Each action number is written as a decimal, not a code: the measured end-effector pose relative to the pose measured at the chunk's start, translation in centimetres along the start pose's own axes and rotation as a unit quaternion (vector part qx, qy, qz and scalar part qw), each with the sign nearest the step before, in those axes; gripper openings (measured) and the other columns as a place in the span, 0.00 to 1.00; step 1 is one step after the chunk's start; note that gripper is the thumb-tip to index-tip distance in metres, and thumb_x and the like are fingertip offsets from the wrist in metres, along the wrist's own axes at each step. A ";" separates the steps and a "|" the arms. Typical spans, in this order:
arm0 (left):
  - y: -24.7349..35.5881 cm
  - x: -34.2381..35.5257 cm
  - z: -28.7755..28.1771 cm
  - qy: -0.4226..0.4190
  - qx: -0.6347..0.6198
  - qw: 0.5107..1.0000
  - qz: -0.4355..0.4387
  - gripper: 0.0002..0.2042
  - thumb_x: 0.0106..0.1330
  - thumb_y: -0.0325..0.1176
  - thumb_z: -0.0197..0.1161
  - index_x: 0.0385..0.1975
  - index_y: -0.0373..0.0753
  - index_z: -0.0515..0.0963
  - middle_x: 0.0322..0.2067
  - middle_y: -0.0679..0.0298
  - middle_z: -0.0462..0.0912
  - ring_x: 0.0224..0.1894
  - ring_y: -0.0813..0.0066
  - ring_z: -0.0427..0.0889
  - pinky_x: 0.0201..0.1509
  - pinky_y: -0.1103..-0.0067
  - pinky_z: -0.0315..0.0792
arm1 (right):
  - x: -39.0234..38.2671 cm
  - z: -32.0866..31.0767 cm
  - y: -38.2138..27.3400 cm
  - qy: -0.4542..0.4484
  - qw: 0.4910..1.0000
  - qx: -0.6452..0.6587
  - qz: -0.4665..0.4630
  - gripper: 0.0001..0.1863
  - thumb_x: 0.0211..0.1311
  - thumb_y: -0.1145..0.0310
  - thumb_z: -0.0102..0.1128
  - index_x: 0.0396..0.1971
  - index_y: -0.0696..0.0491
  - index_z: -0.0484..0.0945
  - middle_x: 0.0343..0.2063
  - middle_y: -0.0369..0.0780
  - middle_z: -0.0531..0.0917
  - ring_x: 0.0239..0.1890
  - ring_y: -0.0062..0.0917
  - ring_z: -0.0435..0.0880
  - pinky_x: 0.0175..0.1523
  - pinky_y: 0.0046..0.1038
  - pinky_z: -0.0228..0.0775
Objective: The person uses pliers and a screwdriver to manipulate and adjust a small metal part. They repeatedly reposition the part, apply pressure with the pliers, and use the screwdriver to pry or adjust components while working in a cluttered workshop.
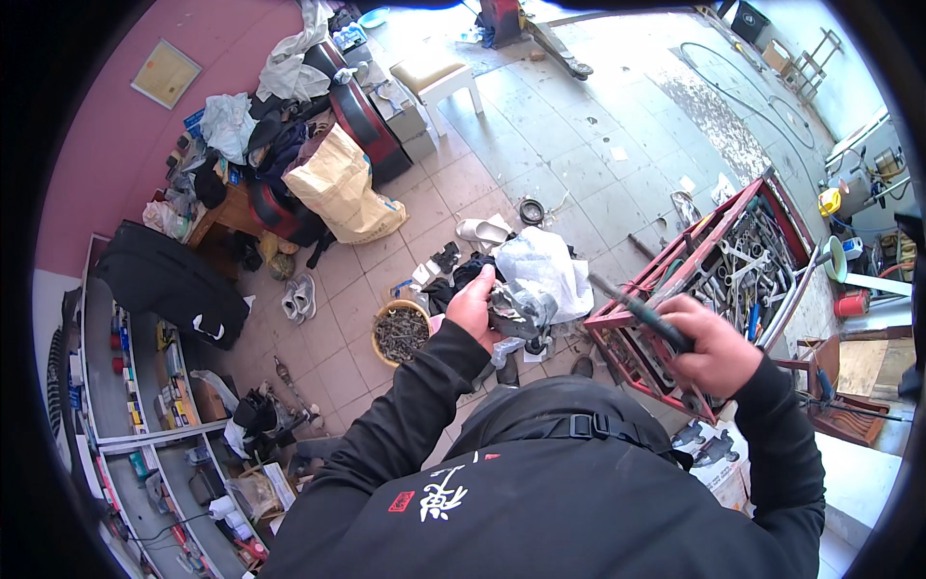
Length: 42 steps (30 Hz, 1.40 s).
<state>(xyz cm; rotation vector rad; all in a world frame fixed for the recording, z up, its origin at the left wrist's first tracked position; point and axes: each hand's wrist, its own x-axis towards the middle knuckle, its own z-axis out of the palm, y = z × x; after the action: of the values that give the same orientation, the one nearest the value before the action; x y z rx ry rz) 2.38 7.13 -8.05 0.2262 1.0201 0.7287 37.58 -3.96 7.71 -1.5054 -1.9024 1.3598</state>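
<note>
"Metal part (524, 307), grey and irregular, near the centre of the frame: what could go wrong with it from here?"

"Mainly a slip. It seems to rely on your left grip (471, 311) alone, so if your hold loosens or the part takes a sideways knock, it could drop toward the tiled floor (342, 333)."

"And the dark-handled tool (666, 331), right of centre?"

"Its shaft points to the upper left, apart from the part. If you swung it across without looking, it could skid off the uneven surface and catch your thumb, which lies exposed at the part's left side."

"What about the pose?"

"Your left forearm (386, 400) rises from the lower edge toward the centre, thumb uppermost, that grip curled round the part; the fingers beneath are mostly hidden. Your right elbow is bent outward at the lower right, its grip (712, 352) clenched round the tool's handle. Behind it lies the red toolbox (793, 224), whose frame your knuckles might strike on a wide swing."
</note>
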 end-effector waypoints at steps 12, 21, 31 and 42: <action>-1.5 0.4 -1.2 0.045 0.146 0.974 0.167 0.20 0.88 0.51 0.61 0.39 0.40 0.80 0.29 0.73 0.76 0.29 0.84 0.72 0.35 0.79 0.72 | 3.9 6.2 2.5 -0.105 0.974 0.173 0.100 0.25 0.62 0.77 0.61 0.61 0.59 0.85 0.46 0.41 0.84 0.49 0.29 0.83 0.59 0.32 0.77; -1.9 -0.9 -0.4 0.060 0.254 0.889 0.375 0.19 0.90 0.47 0.59 0.37 0.38 0.77 0.29 0.78 0.72 0.33 0.89 0.65 0.38 0.83 0.65 | 4.3 8.4 2.2 -0.001 0.998 -0.042 -0.040 0.23 0.57 0.79 0.60 0.55 0.62 0.83 0.53 0.52 0.81 0.57 0.51 0.83 0.64 0.44 0.78; -1.7 -0.9 0.9 0.057 0.364 0.794 0.483 0.19 0.92 0.41 0.52 0.35 0.37 0.76 0.29 0.69 0.71 0.33 0.81 0.67 0.39 0.77 0.67 | 5.5 10.2 2.6 0.068 0.995 -0.018 -0.068 0.20 0.57 0.80 0.63 0.52 0.62 0.81 0.57 0.55 0.80 0.58 0.55 0.82 0.66 0.41 0.77; 1.1 -3.0 2.1 0.084 0.294 0.819 0.484 0.30 0.92 0.54 0.44 0.29 0.37 0.75 0.28 0.70 0.76 0.33 0.80 0.70 0.42 0.77 0.67 | 3.7 9.4 1.1 0.122 0.987 -0.037 -0.098 0.36 0.53 0.83 0.64 0.67 0.61 0.72 0.54 0.55 0.79 0.58 0.54 0.82 0.65 0.43 0.77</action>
<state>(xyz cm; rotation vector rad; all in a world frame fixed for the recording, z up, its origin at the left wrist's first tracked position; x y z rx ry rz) 2.71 6.36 -4.32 1.3149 1.2695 1.3444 29.76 -4.98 1.37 -1.4032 -1.9031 0.9820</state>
